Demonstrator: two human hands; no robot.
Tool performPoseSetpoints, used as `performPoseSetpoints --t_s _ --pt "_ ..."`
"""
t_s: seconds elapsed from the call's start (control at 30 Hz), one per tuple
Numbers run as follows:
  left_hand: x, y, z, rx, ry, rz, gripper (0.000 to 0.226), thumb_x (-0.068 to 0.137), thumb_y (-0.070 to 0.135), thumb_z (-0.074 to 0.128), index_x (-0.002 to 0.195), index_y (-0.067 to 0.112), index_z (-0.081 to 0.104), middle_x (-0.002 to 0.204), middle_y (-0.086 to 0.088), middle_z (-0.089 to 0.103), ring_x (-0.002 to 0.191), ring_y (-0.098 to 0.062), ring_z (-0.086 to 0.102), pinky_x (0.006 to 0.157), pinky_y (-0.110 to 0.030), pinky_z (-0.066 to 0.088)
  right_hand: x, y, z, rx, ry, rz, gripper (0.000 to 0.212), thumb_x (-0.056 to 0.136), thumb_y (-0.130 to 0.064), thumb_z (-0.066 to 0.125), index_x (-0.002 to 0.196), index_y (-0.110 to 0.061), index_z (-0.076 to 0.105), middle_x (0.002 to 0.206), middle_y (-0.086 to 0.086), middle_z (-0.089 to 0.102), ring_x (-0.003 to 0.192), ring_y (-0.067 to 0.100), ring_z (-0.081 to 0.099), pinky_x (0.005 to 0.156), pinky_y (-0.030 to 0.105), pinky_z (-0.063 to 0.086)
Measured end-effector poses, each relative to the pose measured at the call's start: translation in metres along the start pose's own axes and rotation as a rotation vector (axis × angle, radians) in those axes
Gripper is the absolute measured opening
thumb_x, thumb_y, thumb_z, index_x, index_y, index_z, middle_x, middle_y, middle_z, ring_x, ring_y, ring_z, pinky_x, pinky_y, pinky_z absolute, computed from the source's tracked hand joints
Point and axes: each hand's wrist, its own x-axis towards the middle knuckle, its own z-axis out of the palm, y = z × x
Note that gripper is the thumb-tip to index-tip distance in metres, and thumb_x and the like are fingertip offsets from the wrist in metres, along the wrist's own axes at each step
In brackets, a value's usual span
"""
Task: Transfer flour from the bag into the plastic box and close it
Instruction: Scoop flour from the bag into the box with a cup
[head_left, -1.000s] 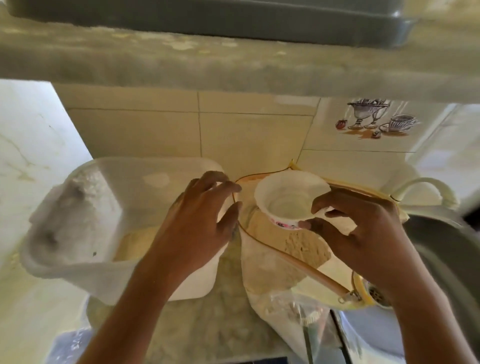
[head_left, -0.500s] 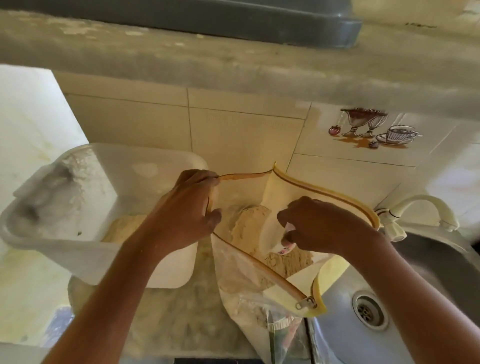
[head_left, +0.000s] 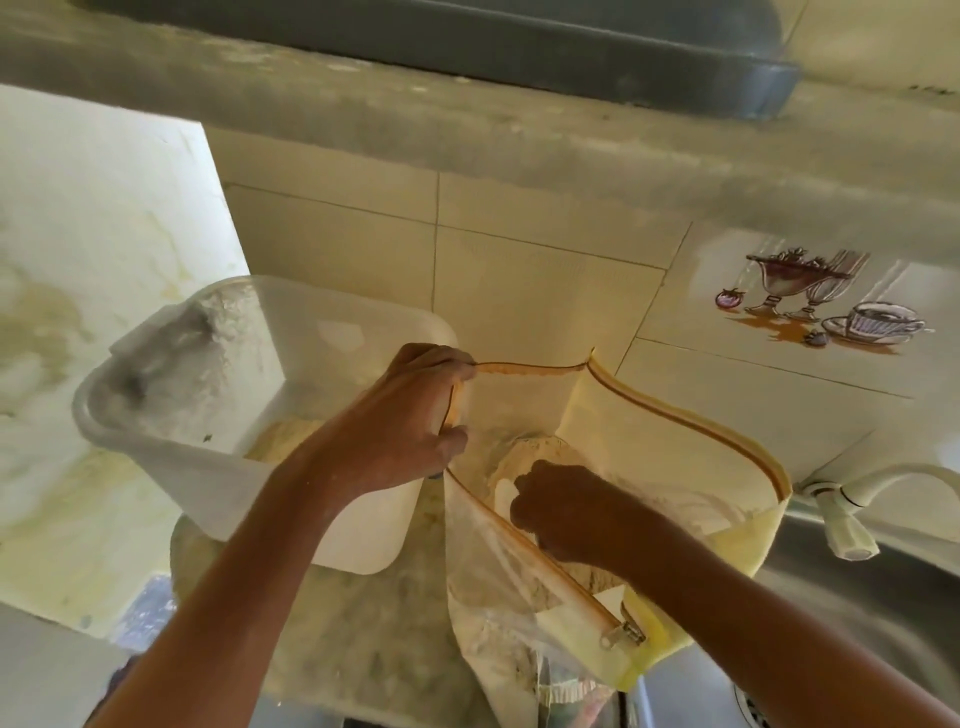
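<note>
A yellow zip-top flour bag (head_left: 670, 447) stands open on the counter, right of a translucent plastic box (head_left: 171, 457) that holds some flour (head_left: 283, 436). My left hand (head_left: 410, 426) grips the bag's left rim and holds the mouth open. Deep inside the bag, my right hand (head_left: 563, 512) is curled round a small white cup (head_left: 506, 491), which is mostly hidden and pushed into the flour. The box has no lid on it.
A steel sink (head_left: 852, 613) lies right of the bag, with a white tap (head_left: 852, 514) at its back edge. A tiled wall (head_left: 545, 291) rises behind, and a concrete shelf (head_left: 467, 130) overhangs the counter. The speckled countertop (head_left: 363, 623) lies below the box.
My right hand took the white cup from above the bag down into it and into the flour. My left hand moved from the box's edge onto the bag's rim.
</note>
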Motion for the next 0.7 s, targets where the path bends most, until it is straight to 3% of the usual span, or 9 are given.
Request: performPoseSetpoints --t_s 0.13,0.3,0.4,0.57,0.7 --pt "0.000 0.000 0.000 -0.005 0.006 0.000 0.065 0.091 0.021 0.071 0.151 0.015 0.045 0.153 0.010 0.039 0.145 -0.003 0.026 0.120 -0.030 0.030 0.015 -0.009 0.001 0.025 0.043 -0.052 0.007 0.092 -0.013 0.067 0.099 -0.012 0.067 0.100 0.007 0.067 0.099 0.027 0.063 0.077 0.039 0.057" --pt "0.002 0.001 0.001 0.016 0.007 -0.001 0.065 0.092 0.018 0.072 0.151 0.013 0.046 0.153 0.007 0.041 0.144 -0.005 0.026 0.118 -0.025 0.026 0.017 -0.010 -0.001 0.251 0.025 -0.007 0.006 0.093 -0.016 0.065 0.095 -0.013 0.069 0.099 0.010 0.067 0.098 0.031 0.065 0.090 0.045 0.055" --pt "0.002 0.001 0.002 0.015 0.012 -0.007 0.064 0.092 0.017 0.071 0.151 0.013 0.046 0.153 0.007 0.040 0.144 -0.006 0.028 0.116 -0.024 0.028 0.017 -0.009 0.001 0.314 -0.003 0.018 0.005 0.087 -0.012 0.068 0.082 -0.011 0.066 0.085 0.007 0.065 0.087 0.029 0.068 0.083 0.049 0.059" --pt "0.002 0.001 0.003 -0.005 0.001 -0.020 0.063 0.092 0.016 0.073 0.150 0.013 0.047 0.154 0.005 0.040 0.144 -0.009 0.030 0.118 -0.028 0.032 0.012 -0.004 0.004 0.408 -0.013 0.062 0.007 0.084 -0.008 0.066 0.087 -0.002 0.064 0.093 0.017 0.068 0.090 0.038 0.067 0.081 0.056 0.057" --pt "0.003 0.000 0.005 -0.010 0.013 -0.035 0.062 0.094 0.019 0.073 0.150 0.016 0.047 0.155 0.005 0.039 0.144 -0.010 0.032 0.115 -0.027 0.032 0.006 -0.004 0.000 0.455 -0.033 0.067 0.013 0.085 -0.012 0.066 0.074 -0.016 0.060 0.094 0.014 0.069 0.089 0.035 0.067 0.083 0.054 0.057"
